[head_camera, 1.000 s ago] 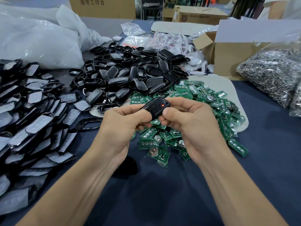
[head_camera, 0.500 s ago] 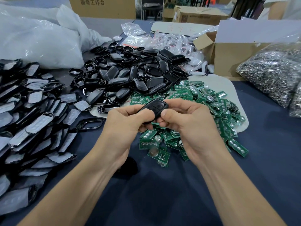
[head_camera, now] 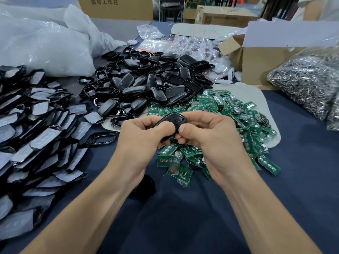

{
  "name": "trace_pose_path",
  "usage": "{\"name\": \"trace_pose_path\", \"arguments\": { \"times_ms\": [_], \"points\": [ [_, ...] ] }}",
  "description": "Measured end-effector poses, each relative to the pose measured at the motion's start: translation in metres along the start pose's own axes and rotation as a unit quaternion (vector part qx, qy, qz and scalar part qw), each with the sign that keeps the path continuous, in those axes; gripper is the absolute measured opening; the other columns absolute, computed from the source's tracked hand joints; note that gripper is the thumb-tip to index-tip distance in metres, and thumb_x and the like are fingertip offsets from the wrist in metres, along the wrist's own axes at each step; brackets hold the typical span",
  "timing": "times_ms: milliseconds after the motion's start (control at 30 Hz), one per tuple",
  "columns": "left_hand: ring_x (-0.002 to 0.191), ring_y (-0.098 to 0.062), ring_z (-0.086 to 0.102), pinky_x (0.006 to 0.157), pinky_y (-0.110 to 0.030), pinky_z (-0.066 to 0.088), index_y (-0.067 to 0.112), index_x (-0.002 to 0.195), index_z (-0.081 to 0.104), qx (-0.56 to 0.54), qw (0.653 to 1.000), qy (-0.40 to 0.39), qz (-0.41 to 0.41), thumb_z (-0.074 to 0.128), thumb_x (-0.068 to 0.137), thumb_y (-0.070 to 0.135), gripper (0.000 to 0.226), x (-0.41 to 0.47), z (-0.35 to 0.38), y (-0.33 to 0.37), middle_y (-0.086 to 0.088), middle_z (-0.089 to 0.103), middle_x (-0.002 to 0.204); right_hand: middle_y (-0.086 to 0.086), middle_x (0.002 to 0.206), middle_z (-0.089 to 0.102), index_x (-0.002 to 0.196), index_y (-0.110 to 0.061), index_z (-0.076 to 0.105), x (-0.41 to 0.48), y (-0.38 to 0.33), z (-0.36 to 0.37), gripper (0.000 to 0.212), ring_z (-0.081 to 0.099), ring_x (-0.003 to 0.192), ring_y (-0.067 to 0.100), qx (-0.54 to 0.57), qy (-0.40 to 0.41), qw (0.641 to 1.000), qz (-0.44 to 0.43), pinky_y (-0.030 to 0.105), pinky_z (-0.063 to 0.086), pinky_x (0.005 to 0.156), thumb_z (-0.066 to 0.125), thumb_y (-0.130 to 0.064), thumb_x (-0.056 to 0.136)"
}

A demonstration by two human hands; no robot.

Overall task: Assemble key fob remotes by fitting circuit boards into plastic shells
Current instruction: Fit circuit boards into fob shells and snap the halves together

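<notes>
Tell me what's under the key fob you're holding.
Below the key fob, gripped by left hand and right hand, lie green circuit boards; the hands hide what is directly underneath.

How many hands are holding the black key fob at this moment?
2. The left hand grips the key fob from its left side. The right hand pinches it from the right, above the pile of green circuit boards. No other hand shows.
</notes>
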State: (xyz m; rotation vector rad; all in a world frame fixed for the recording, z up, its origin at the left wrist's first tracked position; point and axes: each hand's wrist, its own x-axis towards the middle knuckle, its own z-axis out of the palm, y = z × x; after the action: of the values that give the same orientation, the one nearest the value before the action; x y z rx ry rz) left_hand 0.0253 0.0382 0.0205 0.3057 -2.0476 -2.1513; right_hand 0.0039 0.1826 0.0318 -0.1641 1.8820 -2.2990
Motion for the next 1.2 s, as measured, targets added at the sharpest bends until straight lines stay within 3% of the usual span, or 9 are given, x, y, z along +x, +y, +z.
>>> {"name": "trace_pose_path", "arguments": {
  "times_ms": [33,133,300,600,733,833,967,1100,1200],
  "points": [
    [0.057,-0.012,0.059,0.055,-0.019,0.049,0.019,0.059,0.075,-0.008,1.000,0.007,0.000,0.076,0.061,0.022,0.003,0.000,0.001,0.000,-0.001,0.067,0.062,0.009,0.067,0.073,0.089,-0.005,0.077,0.000,0.001,0.001,0.026,0.066,0.058,0.016,0.001,-0.001,1.000,0.000,0.023,0.056,0.060,0.068,0.019,0.083],
    [0.054,-0.009,0.058,0.053,-0.018,0.048,0.021,0.052,0.071,-0.008,1.000,0.025,0.007,0.072,0.066,0.015,0.015,0.001,0.000,-0.001,0.002,0.065,0.058,0.010,0.068,0.073,0.089,-0.006,0.077,-0.001,0.003,0.003,0.026,0.067,0.059,0.017,0.006,0.002,1.000,0.004,0.024,0.058,0.061,0.068,0.018,0.083],
    [0.055,-0.010,0.057,0.053,-0.021,0.044,0.018,0.065,0.076,0.020,1.000,-0.015,0.000,0.069,0.069,0.022,0.009,-0.001,0.000,0.000,0.000,0.066,0.060,0.010,0.069,0.074,0.088,-0.006,0.079,0.001,0.002,-0.001,0.025,0.066,0.058,0.015,-0.010,-0.006,1.000,-0.006,0.022,0.055,0.059,0.070,0.017,0.083],
    [0.049,-0.009,0.044,0.047,-0.016,0.039,0.020,0.046,0.058,0.000,1.000,0.027,0.002,0.067,0.063,0.014,0.020,0.000,0.003,0.001,0.002,0.051,0.052,0.013,0.068,0.072,0.091,0.000,0.077,0.002,0.008,0.000,0.019,0.065,0.057,0.019,-0.026,-0.010,1.000,-0.006,0.025,0.055,0.057,0.071,0.016,0.082],
    [0.059,-0.009,0.062,0.055,-0.015,0.049,0.021,0.073,0.082,0.016,0.999,-0.025,0.039,0.079,0.085,0.006,0.019,0.002,-0.002,-0.001,-0.002,0.073,0.068,0.006,0.067,0.071,0.089,-0.009,0.078,0.005,0.008,-0.003,0.023,0.061,0.061,0.016,-0.042,0.005,0.999,-0.012,0.023,0.054,0.061,0.070,0.012,0.085],
    [0.074,-0.012,0.071,0.066,-0.018,0.054,0.022,0.101,0.082,0.032,0.996,-0.057,0.060,0.076,0.088,0.001,0.026,0.003,-0.005,-0.003,-0.005,0.081,0.086,0.004,0.067,0.070,0.091,-0.010,0.077,0.010,0.006,-0.010,0.024,0.060,0.061,0.016,-0.030,0.037,0.999,-0.006,0.023,0.053,0.061,0.072,0.012,0.083],
    [0.083,-0.013,0.077,0.076,-0.021,0.058,0.029,0.095,0.084,0.064,0.994,0.002,0.090,0.082,0.079,-0.005,0.038,0.004,-0.007,-0.007,0.001,0.081,0.087,0.006,0.070,0.071,0.084,-0.014,0.077,0.013,0.001,-0.025,0.032,0.062,0.065,0.017,-0.048,0.033,0.998,-0.008,0.029,0.055,0.067,0.070,0.017,0.080],
    [0.088,-0.006,0.077,0.082,-0.018,0.058,0.050,0.092,0.081,0.121,0.979,0.019,0.164,0.086,0.077,0.000,0.052,0.000,-0.003,-0.012,0.016,0.080,0.091,0.003,0.076,0.077,0.078,-0.021,0.078,0.012,-0.005,-0.038,0.035,0.068,0.068,0.019,-0.200,-0.019,0.979,-0.031,0.046,0.059,0.076,0.074,0.013,0.074],
    [0.089,-0.006,0.077,0.082,-0.015,0.056,0.055,0.095,0.079,0.132,0.973,0.020,0.188,0.087,0.078,0.008,0.051,-0.002,0.001,-0.018,0.019,0.079,0.093,0.002,0.074,0.078,0.081,-0.023,0.081,0.013,-0.012,-0.047,0.032,0.070,0.067,0.021,-0.256,-0.024,0.966,-0.035,0.053,0.061,0.077,0.077,0.007,0.071]
  ]
}}
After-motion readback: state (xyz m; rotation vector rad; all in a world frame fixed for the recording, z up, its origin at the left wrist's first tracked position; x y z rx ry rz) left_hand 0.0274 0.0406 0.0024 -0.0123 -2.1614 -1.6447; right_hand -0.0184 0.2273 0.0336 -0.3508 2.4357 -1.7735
